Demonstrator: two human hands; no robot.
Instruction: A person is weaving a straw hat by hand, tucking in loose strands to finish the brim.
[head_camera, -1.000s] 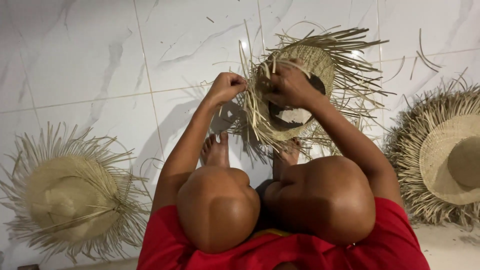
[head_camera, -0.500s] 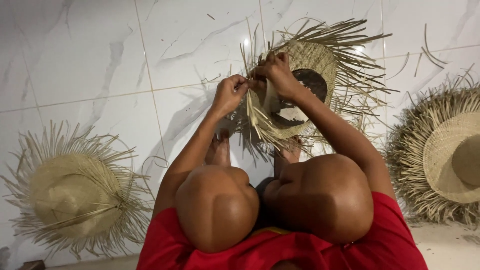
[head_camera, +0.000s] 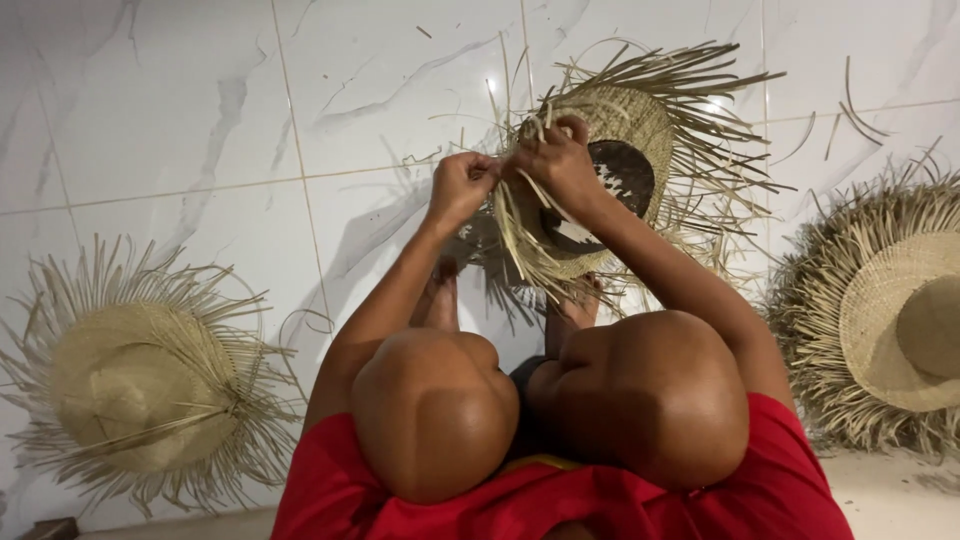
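Note:
An unfinished straw hat (head_camera: 640, 130) with loose strands sticking out all round is held up in front of me, above my feet (head_camera: 440, 300). My left hand (head_camera: 462, 185) pinches strands at the hat's left edge. My right hand (head_camera: 560, 160) grips the rim right beside it, fingers curled over the weave. The two hands almost touch. My bare knees (head_camera: 540, 400) and red shorts (head_camera: 560, 505) fill the lower part of the view.
A second straw hat (head_camera: 140, 385) with a frayed brim lies on the white marble-tile floor (head_camera: 180, 120) at the left. A third, larger hat (head_camera: 895, 320) lies at the right edge. Loose straw bits (head_camera: 850, 110) are scattered at the upper right.
Both hands have come closer together on the hat's left rim, and the hat has been turned and raised slightly between the frames.

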